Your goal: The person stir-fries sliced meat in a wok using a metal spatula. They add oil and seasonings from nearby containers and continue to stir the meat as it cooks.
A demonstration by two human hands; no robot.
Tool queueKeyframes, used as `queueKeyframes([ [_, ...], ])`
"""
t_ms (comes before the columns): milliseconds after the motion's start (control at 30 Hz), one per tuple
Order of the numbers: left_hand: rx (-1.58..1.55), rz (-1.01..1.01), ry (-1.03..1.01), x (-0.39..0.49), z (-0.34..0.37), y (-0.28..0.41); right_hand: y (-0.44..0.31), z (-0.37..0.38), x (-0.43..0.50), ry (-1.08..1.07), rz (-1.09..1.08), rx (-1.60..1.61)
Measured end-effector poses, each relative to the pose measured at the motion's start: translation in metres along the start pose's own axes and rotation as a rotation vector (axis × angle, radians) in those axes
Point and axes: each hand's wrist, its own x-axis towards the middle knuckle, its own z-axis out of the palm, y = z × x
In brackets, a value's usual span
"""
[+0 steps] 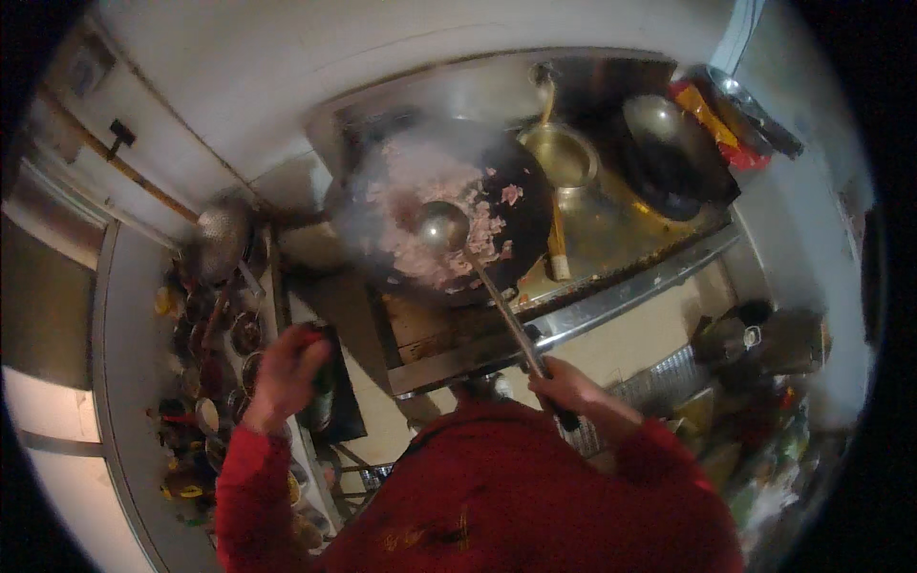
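Note:
My right hand [562, 387] is closed around the dark handle end of a long metal ladle [512, 315]. The ladle's round bowl [444, 225] lies among pale pink pieces of meat [430, 172] in a large black wok [526, 229]. Steam or smoke rises over the wok's left and back side. At the left, beside the stove, my left hand [290, 369] is closed around the upper part of what looks like a dark green bottle [324, 397] with a red top; its shape is blurred.
Right of the wok stands a metal pot [559, 157] over a wooden-handled tool [558, 251]. Farther right, an empty dark wok [663, 154] leans near red and yellow packets [706, 118]. Bowls and containers crowd the left shelf, with a perforated strainer [222, 240] above. The stove's metal edge [630, 290] runs before me.

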Motion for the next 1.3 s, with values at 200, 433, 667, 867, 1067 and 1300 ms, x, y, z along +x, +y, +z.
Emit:
queueKeyframes([
  [200,0.433,0.082,-0.320,0.115,0.139,0.033,-0.009,-0.043,-0.038,-0.267,0.007,0.160],
  [433,0.689,-0.019,-0.357,0.163,0.191,0.021,-0.019,-0.073,-0.056,-0.333,-0.042,0.154],
  [667,0.743,-0.106,-0.277,0.169,0.184,0.033,-0.035,-0.095,-0.050,-0.403,0.071,0.207],
  [867,0.642,-0.217,-0.164,0.160,0.166,0.043,-0.020,-0.097,-0.032,-0.389,0.091,0.220],
  [1067,0.412,-0.200,0.090,0.140,0.145,0.040,-0.035,-0.080,0.051,-0.443,0.147,0.345],
  [1300,-0.093,-0.057,0.463,0.059,0.121,0.029,-0.082,-0.074,0.092,-0.264,-0.103,0.404],
])
